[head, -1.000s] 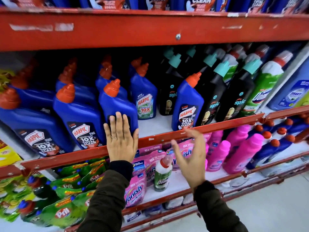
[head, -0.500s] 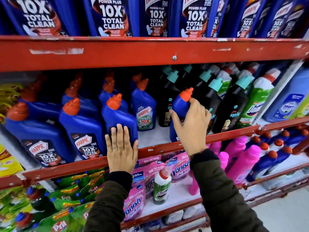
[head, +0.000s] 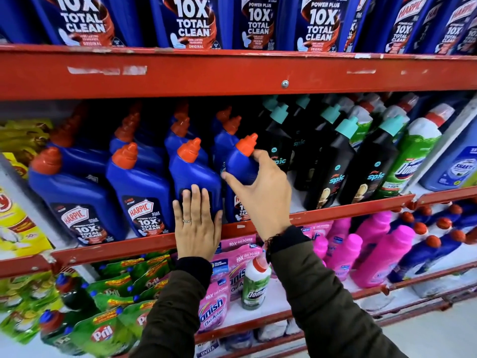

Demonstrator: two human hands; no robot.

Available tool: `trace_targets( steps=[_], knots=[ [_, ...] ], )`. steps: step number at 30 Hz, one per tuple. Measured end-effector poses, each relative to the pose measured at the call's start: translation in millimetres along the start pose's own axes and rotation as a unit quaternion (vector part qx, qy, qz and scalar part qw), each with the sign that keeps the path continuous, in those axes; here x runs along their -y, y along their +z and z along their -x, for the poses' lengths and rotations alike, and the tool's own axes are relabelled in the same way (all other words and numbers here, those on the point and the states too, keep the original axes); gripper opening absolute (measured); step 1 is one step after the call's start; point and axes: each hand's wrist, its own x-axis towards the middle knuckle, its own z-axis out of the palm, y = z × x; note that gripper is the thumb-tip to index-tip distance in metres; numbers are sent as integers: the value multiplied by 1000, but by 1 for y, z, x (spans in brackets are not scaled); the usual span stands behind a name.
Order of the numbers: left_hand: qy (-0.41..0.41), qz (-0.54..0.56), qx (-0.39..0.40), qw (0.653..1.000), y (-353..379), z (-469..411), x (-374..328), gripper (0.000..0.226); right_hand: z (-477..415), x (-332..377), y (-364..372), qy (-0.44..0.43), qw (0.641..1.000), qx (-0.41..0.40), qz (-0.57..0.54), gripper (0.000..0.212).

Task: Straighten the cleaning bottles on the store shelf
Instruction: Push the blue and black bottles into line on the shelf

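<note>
Blue Harpic bottles with orange caps stand in rows on the middle shelf (head: 144, 245). My right hand (head: 260, 195) grips the shoulder of one small blue Harpic bottle (head: 241, 164), which leans left beside the black Spic bottles (head: 333, 164). My left hand (head: 196, 223) lies flat, fingers together, against the front of another blue Harpic bottle (head: 192, 171) at the shelf's red front rail. Two larger Harpic bottles (head: 140, 187) stand to the left with labels facing out.
Green Domex bottles (head: 413, 156) stand right of the black ones. The upper shelf holds large Harpic bottles (head: 191, 19). Below are pink Vanish pouches (head: 215, 301), pink bottles (head: 382, 254), a lone Domex bottle (head: 255, 282) and green Pril pouches (head: 103, 332).
My right hand rose from below the rail, took hold of the small blue bottle and carried it left towards the other Harpic bottles. The left hand stayed pressed on its bottle.
</note>
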Motion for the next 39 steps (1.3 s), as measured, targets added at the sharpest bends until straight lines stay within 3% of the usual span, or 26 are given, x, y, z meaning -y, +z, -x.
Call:
trace_targets(
  steps=[5, 8, 11, 14, 19, 28, 32, 39],
  knots=[
    [-3, -5, 4, 1000, 0, 1, 0, 74, 2, -6, -2, -22, 1000, 1, -2, 69],
    [-3, -3, 4, 1000, 0, 0, -1, 74, 6, -10, -13, -31, 997, -5, -65, 80],
    [-2, -1, 3, 1000, 1, 0, -1, 69, -3, -21, -38, -35, 990, -74, -112, 63],
    [-7, -5, 5, 1000, 2, 1, -1, 68, -28, -48, -66, -31, 983, -161, -81, 49],
    [-9, 2, -1, 1000, 2, 1, -2, 67, -70, -109, -97, 25, 976, -213, 42, 52],
    [-7, 7, -9, 1000, 2, 1, -1, 68, -89, -161, -108, 111, 973, -181, 91, 78],
    [-5, 5, -8, 1000, 2, 2, 0, 68, -91, -172, -115, 127, 975, -167, 77, 66],
    [-1, 4, -7, 1000, 3, 2, 0, 69, -61, -137, -128, 86, 966, -222, 104, 63]
  ],
)
